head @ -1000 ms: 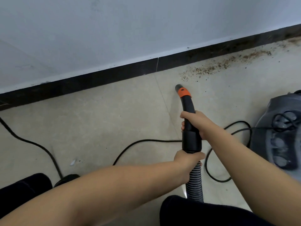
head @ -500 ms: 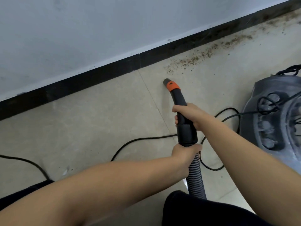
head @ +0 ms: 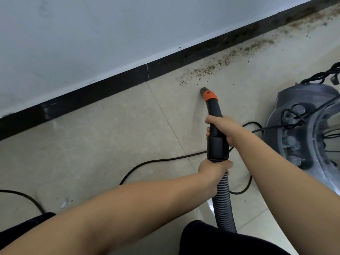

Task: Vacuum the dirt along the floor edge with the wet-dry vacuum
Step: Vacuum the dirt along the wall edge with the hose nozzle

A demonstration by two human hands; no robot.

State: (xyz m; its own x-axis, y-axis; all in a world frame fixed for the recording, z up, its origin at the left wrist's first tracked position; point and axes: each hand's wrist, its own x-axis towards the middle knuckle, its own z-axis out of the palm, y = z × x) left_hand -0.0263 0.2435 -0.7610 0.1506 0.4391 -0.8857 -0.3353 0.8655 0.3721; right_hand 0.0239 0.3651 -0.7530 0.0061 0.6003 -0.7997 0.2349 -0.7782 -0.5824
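Note:
A black vacuum nozzle [head: 213, 111] with an orange collar points down at the beige tile floor, its tip a short way from the near end of a brown dirt trail [head: 217, 64]. The dirt runs along the black baseboard [head: 114, 83] toward the upper right. My right hand [head: 223, 128] grips the black handle tube. My left hand [head: 213, 168] grips the hose where the ribbed grey hose [head: 223, 203] joins the handle. The grey wet-dry vacuum body [head: 301, 133] stands on the floor at the right.
A black power cord [head: 158, 161] snakes across the tiles from the left, passing behind the hose, with a loop by the vacuum. More cord is piled on the vacuum top. My dark-clothed knees show at the bottom edge. A white wall rises above the baseboard.
The view has shifted right along the wall, and the nozzle tip now sits closer to the start of the dirt trail. Both hands keep the same hold on handle and hose.

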